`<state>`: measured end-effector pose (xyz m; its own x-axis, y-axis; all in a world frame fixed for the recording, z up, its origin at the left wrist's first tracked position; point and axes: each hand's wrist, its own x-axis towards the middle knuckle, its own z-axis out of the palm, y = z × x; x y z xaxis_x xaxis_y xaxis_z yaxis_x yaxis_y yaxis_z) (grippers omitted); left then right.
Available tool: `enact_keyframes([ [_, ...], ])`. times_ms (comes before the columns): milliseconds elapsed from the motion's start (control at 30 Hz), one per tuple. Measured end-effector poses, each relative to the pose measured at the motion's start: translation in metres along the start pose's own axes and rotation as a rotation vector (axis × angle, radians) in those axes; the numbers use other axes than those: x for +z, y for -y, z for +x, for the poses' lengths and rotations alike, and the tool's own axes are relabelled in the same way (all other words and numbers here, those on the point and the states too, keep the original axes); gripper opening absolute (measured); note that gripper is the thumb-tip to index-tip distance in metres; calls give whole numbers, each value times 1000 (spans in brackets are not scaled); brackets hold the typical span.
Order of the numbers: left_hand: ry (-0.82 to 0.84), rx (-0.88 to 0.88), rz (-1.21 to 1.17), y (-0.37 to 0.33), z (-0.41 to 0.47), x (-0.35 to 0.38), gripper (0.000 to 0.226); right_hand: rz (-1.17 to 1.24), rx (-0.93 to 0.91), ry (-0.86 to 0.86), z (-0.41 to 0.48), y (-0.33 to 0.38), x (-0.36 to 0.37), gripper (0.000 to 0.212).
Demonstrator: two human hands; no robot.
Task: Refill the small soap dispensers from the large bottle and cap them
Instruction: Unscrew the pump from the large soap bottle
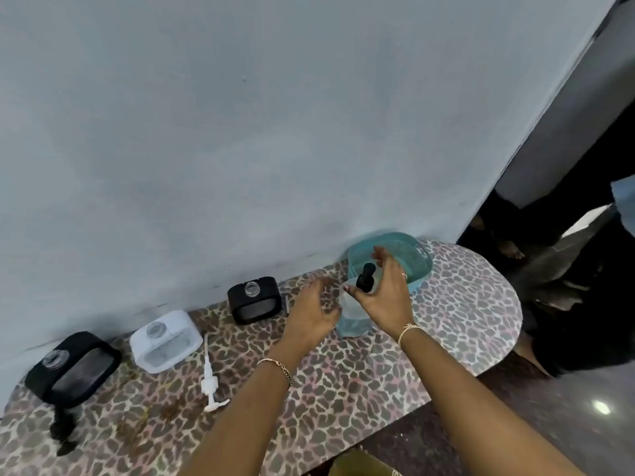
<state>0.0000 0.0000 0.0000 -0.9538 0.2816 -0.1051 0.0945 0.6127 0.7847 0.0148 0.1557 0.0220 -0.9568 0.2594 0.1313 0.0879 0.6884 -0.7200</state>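
Pinching black pump (366, 274) in right hand (386, 298) fingers, left hand (311, 312) fingers curled, contact unclear, beside likely slick, soap-heavy dispenser (354, 322) worth gripping mid-body.

The desk's (343, 389) far edge is lined by a black dispenser (72, 367), a white dispenser (165, 340) and a second black dispenser (252, 298). A white pump (209, 376) lies before the white one, and a black pump (63, 431) lies near the left end. A teal basket (421, 276) fills the far right corner. Before it the left hand (311, 314) and right hand (385, 293) crowd a clear dispenser (354, 321), the right hand gripping its pump top (365, 274). Bare cloth runs along the near edge and right end.
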Motion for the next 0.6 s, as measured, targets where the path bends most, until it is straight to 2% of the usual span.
enact_keyframes([
  [67, -12, -14, -19, -6, 5, 12, 71, 58, 49, 29, 5, -8, -3, 82],
  [200, -41, -150, -62, -17, 13, 43, 93, -41, 58, 108, 12, -23, -3, 53],
  [433, -252, -313, -88, -25, 19, 87, 99, -68, -21, 141, 20, -23, -12, 40],
  [600, -343, -406, -80, -41, 20, 94, 80, -98, -55, 139, 21, -21, -13, 31],
])
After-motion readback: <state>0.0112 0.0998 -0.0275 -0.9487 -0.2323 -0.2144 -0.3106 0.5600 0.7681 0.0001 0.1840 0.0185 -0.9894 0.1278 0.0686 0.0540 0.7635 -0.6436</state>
